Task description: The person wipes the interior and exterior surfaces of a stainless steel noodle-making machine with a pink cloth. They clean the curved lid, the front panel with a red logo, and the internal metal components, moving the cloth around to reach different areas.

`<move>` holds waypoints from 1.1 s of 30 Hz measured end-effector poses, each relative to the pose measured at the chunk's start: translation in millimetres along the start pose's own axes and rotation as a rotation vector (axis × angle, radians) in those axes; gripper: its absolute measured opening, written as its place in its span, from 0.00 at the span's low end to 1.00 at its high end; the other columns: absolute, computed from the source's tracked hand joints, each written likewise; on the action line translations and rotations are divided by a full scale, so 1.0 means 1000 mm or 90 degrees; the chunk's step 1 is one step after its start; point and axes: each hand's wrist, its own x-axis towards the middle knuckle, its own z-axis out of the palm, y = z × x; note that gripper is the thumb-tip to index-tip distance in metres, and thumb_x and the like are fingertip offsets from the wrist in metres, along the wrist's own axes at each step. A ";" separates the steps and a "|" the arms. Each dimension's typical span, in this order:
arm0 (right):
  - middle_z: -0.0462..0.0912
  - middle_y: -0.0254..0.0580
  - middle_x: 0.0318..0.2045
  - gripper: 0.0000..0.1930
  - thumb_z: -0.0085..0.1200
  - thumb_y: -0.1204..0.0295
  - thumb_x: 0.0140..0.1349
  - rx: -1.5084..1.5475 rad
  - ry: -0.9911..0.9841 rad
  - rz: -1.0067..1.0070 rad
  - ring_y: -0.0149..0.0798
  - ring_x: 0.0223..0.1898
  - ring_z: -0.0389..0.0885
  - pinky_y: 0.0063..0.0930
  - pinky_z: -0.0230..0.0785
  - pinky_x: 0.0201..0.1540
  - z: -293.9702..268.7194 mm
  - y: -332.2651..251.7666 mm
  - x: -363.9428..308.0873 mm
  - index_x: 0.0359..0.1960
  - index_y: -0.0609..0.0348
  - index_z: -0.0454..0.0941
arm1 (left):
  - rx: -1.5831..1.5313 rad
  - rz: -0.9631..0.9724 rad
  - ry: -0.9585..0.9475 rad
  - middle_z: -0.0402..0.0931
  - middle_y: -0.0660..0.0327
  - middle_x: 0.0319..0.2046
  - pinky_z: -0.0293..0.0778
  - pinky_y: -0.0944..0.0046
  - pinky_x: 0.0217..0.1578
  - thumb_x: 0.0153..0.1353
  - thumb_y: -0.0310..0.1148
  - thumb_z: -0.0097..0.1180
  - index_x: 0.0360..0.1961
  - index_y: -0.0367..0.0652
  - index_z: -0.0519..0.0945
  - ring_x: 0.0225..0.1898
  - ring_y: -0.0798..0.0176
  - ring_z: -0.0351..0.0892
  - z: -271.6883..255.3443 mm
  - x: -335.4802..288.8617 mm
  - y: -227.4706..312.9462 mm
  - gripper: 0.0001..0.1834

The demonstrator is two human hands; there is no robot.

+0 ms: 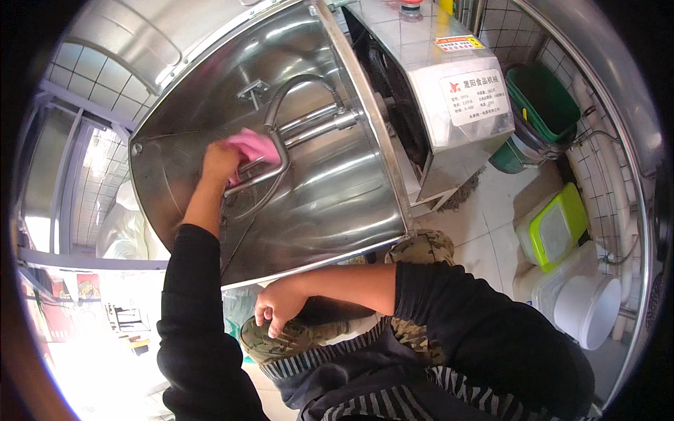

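My left hand (221,163) reaches into a large stainless steel mixing tub (337,189) and is closed on a pink cloth (256,145). The cloth lies against a bent metal mixing bar (284,158) that crosses the inside of the tub, and part of it is bunched under my fingers. Below the tub's near rim, my right hand (282,303) hangs over my camouflage-trousered knee (270,344). Its fingers are loosely curled, and I see nothing held in them.
A boxy steel motor housing (456,91) with labels adjoins the tub's right side. Further right stand a green bin (544,102), a lime-rimmed container (558,224) and a white bucket (588,312) along the tiled wall. A raised steel lid (140,35) is at upper left.
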 end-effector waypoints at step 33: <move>0.87 0.53 0.50 0.36 0.76 0.52 0.48 -0.089 0.065 0.026 0.52 0.54 0.84 0.40 0.74 0.58 0.002 0.016 -0.002 0.57 0.57 0.83 | -1.201 0.019 0.082 0.72 0.52 0.32 0.73 0.51 0.40 0.65 0.25 0.37 0.38 0.31 0.69 0.30 0.54 0.71 -0.036 0.044 0.039 0.08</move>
